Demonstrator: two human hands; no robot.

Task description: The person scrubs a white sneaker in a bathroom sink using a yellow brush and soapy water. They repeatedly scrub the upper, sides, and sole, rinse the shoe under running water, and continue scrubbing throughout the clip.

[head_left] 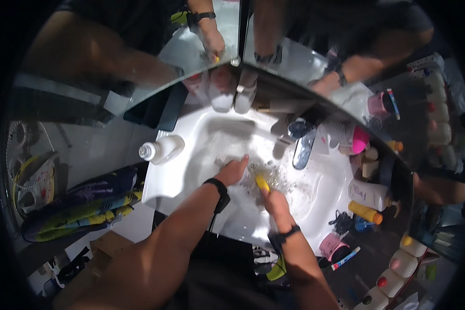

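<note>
My right hand (277,204) is closed round a short yellow handle (262,182), low in the white washbasin (163,178). Whatever the handle's far end carries is blurred among dark specks and splashes near the middle of the basin. To the left of it, my left hand (233,171) rests inside the basin with its thumb stretched out and its fingers curled. A pale edge shows beside those fingers, but what it belongs to is unclear. A chrome faucet (305,149) reaches over the basin from the right back.
On the basin's left rim stands a white bottle (163,150). Along the right are a pink-capped container (359,140), a white pump bottle (369,194), a yellow tube (365,212) and a pink cup (334,247). Mirrors (191,67) border the back; a patterned towel (82,206) lies left.
</note>
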